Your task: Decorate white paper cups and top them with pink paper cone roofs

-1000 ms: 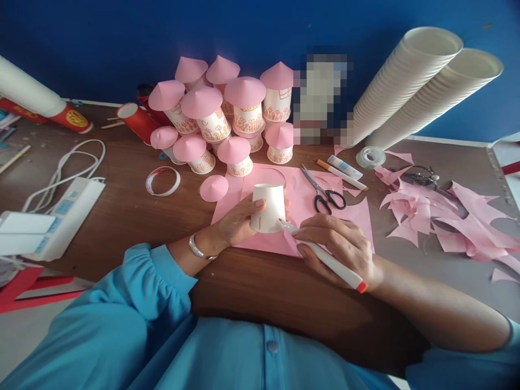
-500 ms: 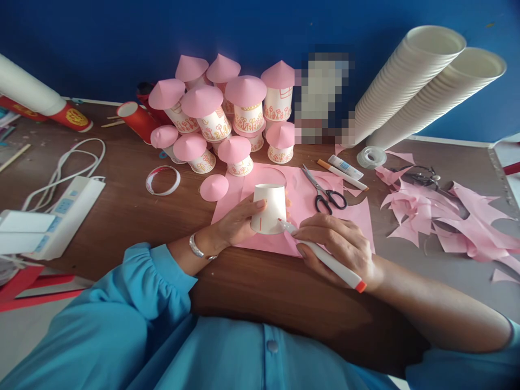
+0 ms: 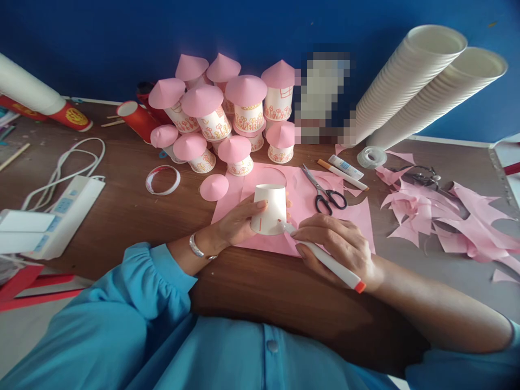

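Note:
My left hand (image 3: 238, 221) wraps round an upside-down white paper cup (image 3: 270, 207) that rests on a pink paper sheet (image 3: 304, 208). A short red line is drawn on the cup's side. My right hand (image 3: 339, 246) pinches a white marker with an orange end (image 3: 327, 260), and its red tip touches the cup's lower right side. Both forearms lie on the brown table (image 3: 134, 216), in blue sleeves.
Several decorated cups with pink cone lids (image 3: 227, 116) stand behind. A loose pink cone (image 3: 214, 187), a tape ring (image 3: 162, 180), scissors (image 3: 325, 192), a glue stick (image 3: 345, 167), a clear tape roll (image 3: 371, 157), pink scraps (image 3: 450, 219) and two leaning cup stacks (image 3: 422, 81) surround me. A power strip (image 3: 57, 216) lies left.
Almost nothing has moved. The marker tip has shifted slightly along the cup's lower edge, and both hands keep their hold.

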Available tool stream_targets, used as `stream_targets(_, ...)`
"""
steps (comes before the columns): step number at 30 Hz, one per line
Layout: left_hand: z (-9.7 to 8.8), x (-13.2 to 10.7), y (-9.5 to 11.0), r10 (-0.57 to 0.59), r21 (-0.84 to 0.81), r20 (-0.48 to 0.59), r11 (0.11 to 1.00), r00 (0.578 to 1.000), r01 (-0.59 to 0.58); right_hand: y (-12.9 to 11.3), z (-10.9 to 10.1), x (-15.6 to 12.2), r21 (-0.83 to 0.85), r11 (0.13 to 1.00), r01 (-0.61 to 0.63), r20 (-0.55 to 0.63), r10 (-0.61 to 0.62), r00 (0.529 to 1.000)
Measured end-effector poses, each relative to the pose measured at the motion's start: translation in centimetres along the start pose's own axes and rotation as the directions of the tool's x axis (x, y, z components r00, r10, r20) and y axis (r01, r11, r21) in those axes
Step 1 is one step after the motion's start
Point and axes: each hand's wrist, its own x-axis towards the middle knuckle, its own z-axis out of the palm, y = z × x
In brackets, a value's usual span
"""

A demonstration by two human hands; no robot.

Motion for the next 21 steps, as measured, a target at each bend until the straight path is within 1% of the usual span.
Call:
stream_targets(5, 0.14, -0.01, 0.08, -0.002, -0.015, 0.015, 1.000, 1.000, 0.002, -0.24, -0.09, 0.23, 0.023, 1.000, -0.004, 0.018, 0.003, 1.000)
stream_targets(11, 0.01, 0.10, 0.00, 0.020, -0.050, -0.014, 0.999, 1.000, -0.021, -0.64, -0.21, 0.26, 0.041, 0.999, 0.001, 0.059, -0.003, 0.998)
stream_targets(14, -0.10, 0.00, -0.08, 0.010, -0.065, -0.016, 0.998, 1.000, -0.011, -0.74, -0.28, 0.27, 0.041, 0.999, -0.004, 0.083, 0.000, 0.997)
stream_targets(17, -0.02, -0.10, -0.03, 0.006, -0.084, -0.031, 0.996, 0.999, -0.009, -0.70, -0.45, 0.31, 0.054, 0.999, 0.003, 0.068, -0.007, 0.998)
stream_targets(21, 0.22, -0.08, 0.29, 0.019, -0.135, -0.072, 0.990, 0.997, -0.028, -0.52, -0.74, 0.23, 0.044, 0.999, 0.024, 0.007, -0.024, 1.000)
